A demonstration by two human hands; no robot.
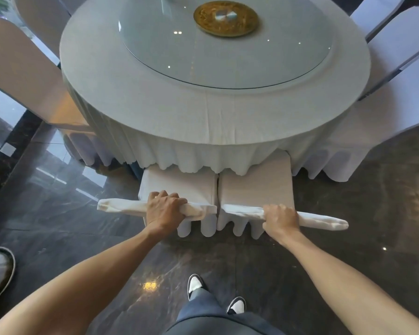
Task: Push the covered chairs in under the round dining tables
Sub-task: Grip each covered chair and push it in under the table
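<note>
Two white-covered chairs stand side by side in front of me, seen from above. The left chair [179,184] and the right chair [254,182] have the front of their seats under the hanging cloth of the round dining table [155,102]. My left hand [166,209] grips the top edge of the left chair's backrest. On the top edge of the right chair's backrest, my right hand [279,220] is closed. The two chairs touch along their inner sides.
A glass turntable [179,49] with a gold centre disc [226,18] lies on the table. More covered chairs stand at the left [17,76] and at the right [397,44]. The floor is dark polished marble [58,213]. My shoes [195,284] are behind the chairs.
</note>
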